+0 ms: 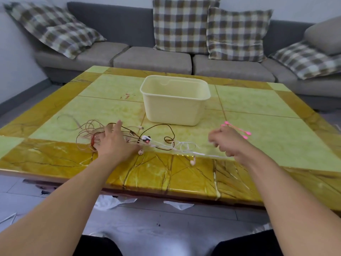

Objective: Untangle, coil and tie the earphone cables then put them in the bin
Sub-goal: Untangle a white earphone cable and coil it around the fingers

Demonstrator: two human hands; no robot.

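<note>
A tangle of brown, red and white earphone cables (88, 132) lies near the front left of the table (258, 108). My left hand (114, 141) rests flat on the tangle, fingers spread over the wires. A white earphone cable (184, 151) runs taut from the tangle to the underside of my right hand (228, 143), which is blurred and has its fingers curled round that cable. Two pale earbuds (192, 161) lie by the front border. The cream plastic bin (175, 108) stands open behind the cables, and nothing shows inside it. Pink cable ties (243, 133) lie just beyond my right hand.
A grey sofa (153, 60) with checked cushions runs along the far side of the table. White plastic bags (114, 202) lie on the floor under the near table edge. My knees show at the bottom of the view.
</note>
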